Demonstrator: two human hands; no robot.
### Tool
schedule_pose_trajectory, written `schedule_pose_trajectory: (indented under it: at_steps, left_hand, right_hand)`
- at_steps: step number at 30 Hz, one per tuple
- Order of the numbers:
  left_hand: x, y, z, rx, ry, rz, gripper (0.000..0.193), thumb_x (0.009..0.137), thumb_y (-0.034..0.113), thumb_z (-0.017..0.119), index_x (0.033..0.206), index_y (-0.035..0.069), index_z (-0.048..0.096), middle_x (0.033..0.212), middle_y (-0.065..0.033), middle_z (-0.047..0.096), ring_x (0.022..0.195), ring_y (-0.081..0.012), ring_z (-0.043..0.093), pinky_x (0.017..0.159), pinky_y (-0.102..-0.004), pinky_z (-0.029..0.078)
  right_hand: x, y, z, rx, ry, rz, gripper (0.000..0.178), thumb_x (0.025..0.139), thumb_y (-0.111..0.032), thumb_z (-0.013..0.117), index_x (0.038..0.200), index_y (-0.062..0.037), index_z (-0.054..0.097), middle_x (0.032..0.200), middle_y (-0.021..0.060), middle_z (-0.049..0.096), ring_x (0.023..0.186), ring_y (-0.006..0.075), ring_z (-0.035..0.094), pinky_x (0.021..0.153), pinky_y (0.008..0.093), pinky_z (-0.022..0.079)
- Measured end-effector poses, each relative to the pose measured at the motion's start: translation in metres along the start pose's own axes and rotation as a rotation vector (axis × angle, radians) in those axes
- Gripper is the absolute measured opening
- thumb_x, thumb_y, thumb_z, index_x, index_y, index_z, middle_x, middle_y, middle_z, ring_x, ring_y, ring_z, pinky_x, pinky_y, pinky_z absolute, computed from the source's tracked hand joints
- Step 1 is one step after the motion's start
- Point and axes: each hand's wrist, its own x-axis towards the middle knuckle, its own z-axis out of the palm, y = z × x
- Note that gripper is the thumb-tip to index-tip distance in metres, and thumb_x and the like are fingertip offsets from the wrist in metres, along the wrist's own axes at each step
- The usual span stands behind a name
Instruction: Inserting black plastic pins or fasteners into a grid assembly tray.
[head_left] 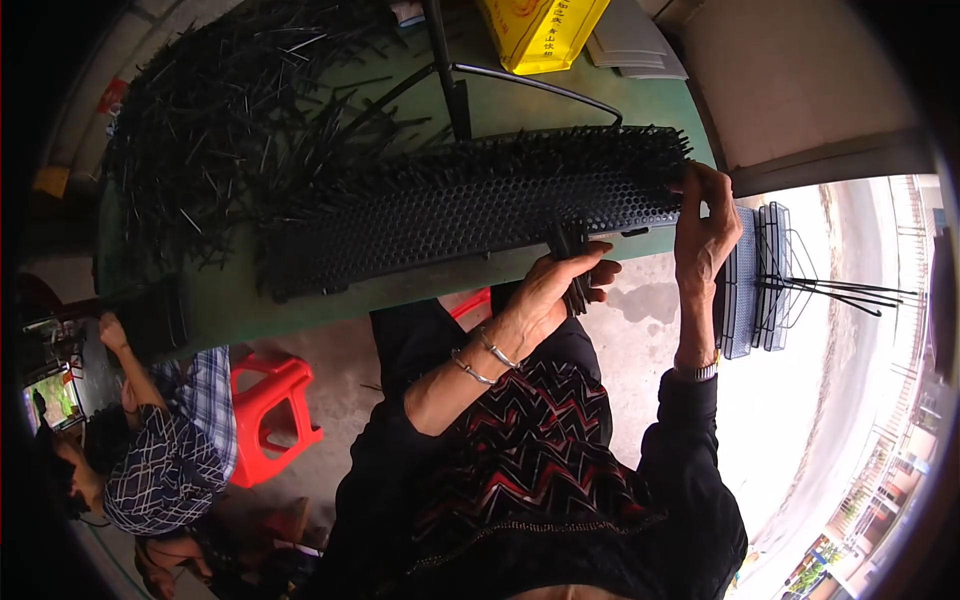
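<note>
A long black perforated panel (430, 222) lies across the green table in front of me. Short black strips (560, 150) stand up densely from its far half, while rows of bare holes show along the near half. My left hand (553, 288) is closed round a bundle of black strips (569, 243), just off the panel's near edge. At the panel's right end my right hand (708, 225) has its thumb and fingers pinched together by the outermost strips. What sits between those fingertips is too small to make out.
A big heap of loose black strips (215, 110) covers the table's (215, 312) left side. Behind the panel rise black metal rods (540, 80) and a yellow package (545, 30). A red stool (272, 415) and another person (165, 465) are at left; stacked racks (755, 280) stand at right.
</note>
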Motion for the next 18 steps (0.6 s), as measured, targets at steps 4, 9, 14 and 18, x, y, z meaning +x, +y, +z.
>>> schedule_pose_trajectory:
  at_steps: [4,9,14,18]
  left_hand:
    - [0.002,-0.002,0.0,-0.134,-0.026,-0.008,0.026,0.094,0.02,0.058,0.113,0.002,0.063,0.101,-0.014,0.067,0.093,-0.0215,0.066,0.079,-0.0392,0.056]
    - [-0.002,0.003,0.005,-0.155,-0.076,-0.053,0.031,0.095,0.023,0.058,0.117,0.002,0.059,0.102,-0.0156,0.066,0.095,-0.0252,0.066,0.084,-0.0473,0.057]
    - [-0.004,0.005,0.006,-0.11,-0.036,-0.083,0.037,0.096,0.027,0.055,0.123,0.003,0.054,0.104,-0.0188,0.064,0.097,-0.0291,0.065,0.083,-0.0488,0.057]
    - [-0.002,-0.001,0.0,-0.152,-0.008,-0.041,0.033,0.096,0.024,0.054,0.121,0.002,0.055,0.103,-0.0192,0.064,0.097,-0.0299,0.065,0.085,-0.0476,0.056]
  right_hand:
    - [0.001,0.003,0.007,0.007,0.004,0.0,0.01,0.094,-0.007,0.059,0.101,-0.0017,0.063,0.082,0.0058,0.07,0.076,0.0106,0.067,0.07,0.0233,0.05]
    - [0.0,0.002,0.006,-0.001,-0.007,-0.004,0.01,0.094,-0.008,0.059,0.101,-0.0024,0.063,0.081,0.0059,0.07,0.076,0.0103,0.067,0.068,0.023,0.05]
    - [-0.002,0.001,0.005,-0.079,-0.011,-0.029,0.009,0.094,-0.008,0.059,0.1,-0.0035,0.063,0.083,0.0056,0.07,0.076,0.0121,0.069,0.067,0.0241,0.05]
    - [-0.001,-0.004,0.003,-0.128,-0.033,-0.045,0.009,0.094,-0.009,0.058,0.1,-0.0043,0.063,0.084,0.0062,0.069,0.076,0.0128,0.069,0.066,0.0245,0.051]
